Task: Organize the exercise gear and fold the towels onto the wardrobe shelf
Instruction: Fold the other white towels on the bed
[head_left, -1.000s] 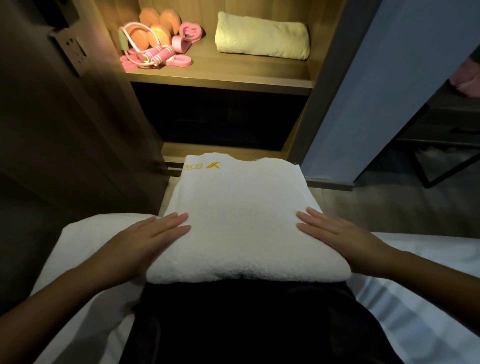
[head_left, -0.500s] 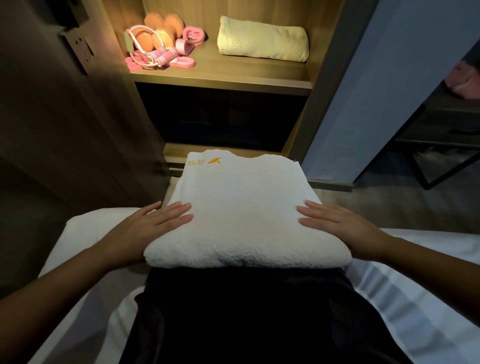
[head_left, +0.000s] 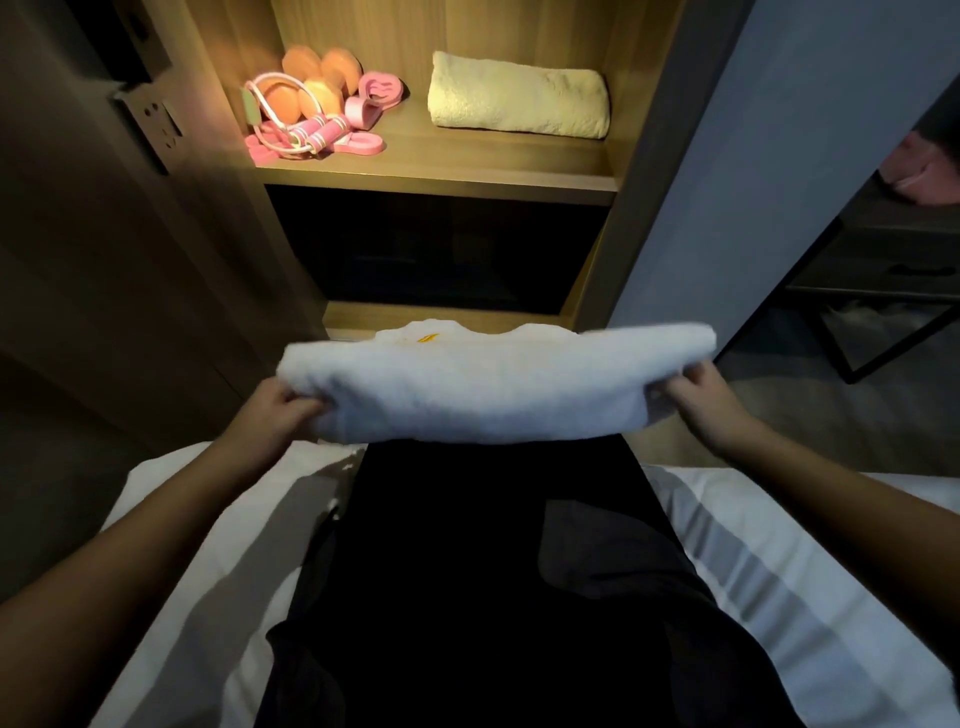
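A folded white towel (head_left: 488, 387) with a small yellow logo hangs in the air above my lap. My left hand (head_left: 278, 410) grips its left end and my right hand (head_left: 696, 402) grips its right end, fingers curled under the cloth. On the lit wardrobe shelf (head_left: 441, 174) lies a folded cream towel (head_left: 519, 96) at the right. At the shelf's left sits the exercise gear: orange dumbbells (head_left: 317, 78), a pink skipping rope (head_left: 306, 132) and pink grip pieces (head_left: 371, 101).
A dark lower compartment (head_left: 431, 249) opens below the shelf. The wooden wardrobe door (head_left: 104, 208) stands at the left, a grey wall panel (head_left: 753, 156) at the right. A white bed (head_left: 208, 545) lies under my dark-clothed legs. A black metal stand (head_left: 883, 312) is far right.
Both hands went from lying flat on the towel's sides to gripping its ends, and the towel has been lifted off my lap toward the wardrobe.
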